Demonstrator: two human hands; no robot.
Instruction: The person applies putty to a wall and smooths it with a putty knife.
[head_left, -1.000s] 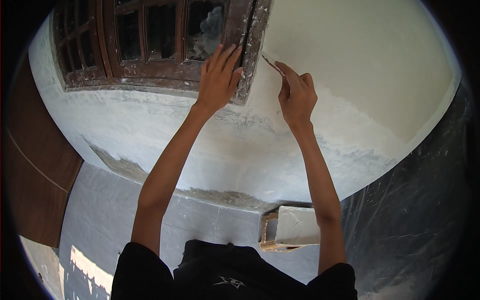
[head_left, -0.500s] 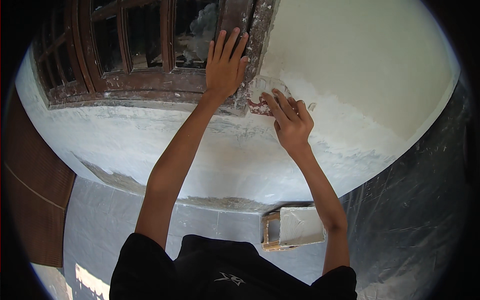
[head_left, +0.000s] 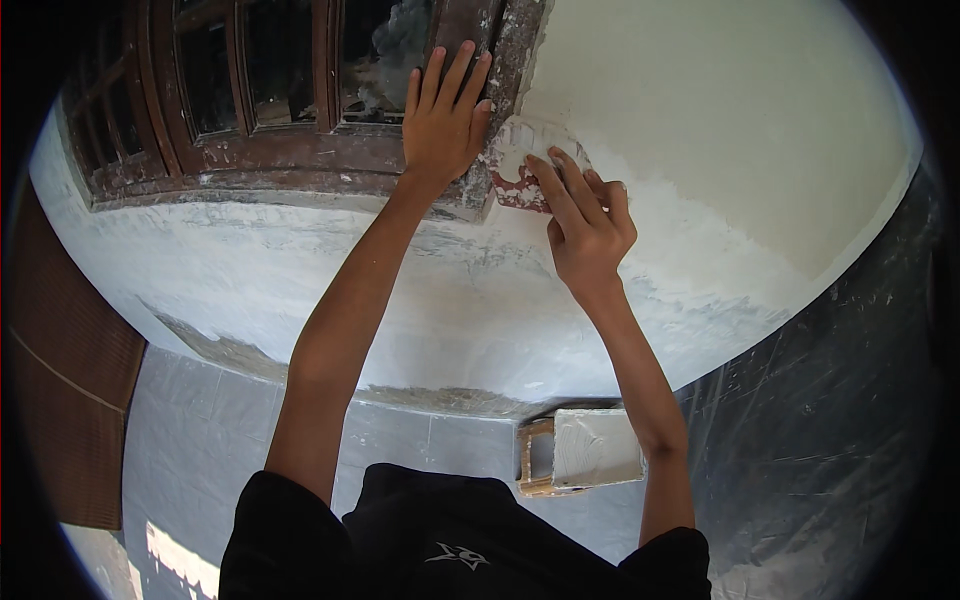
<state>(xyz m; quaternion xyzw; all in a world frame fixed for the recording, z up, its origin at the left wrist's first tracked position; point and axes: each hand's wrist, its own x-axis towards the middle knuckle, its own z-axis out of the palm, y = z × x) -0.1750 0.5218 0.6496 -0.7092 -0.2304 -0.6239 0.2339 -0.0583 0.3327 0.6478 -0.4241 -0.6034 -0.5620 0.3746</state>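
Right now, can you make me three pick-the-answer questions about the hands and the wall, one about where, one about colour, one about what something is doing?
1. Where does the left hand rest?
A. on the brown wooden window frame
B. on the floor
C. on the tray

2. What colour is the wall beside the window?
A. green
B. white
C. black

3. How does the right hand stand with the filler blade?
A. hanging far from it
B. pressing it flat on the wall at the frame's corner
C. laying it on the floor

Answers:
1. A, the spread fingers lie flat on the frame's lower right corner.
2. B, the plaster is white, smoother higher up.
3. B, the fingers lie on the smeared blade, which sits against the wall.
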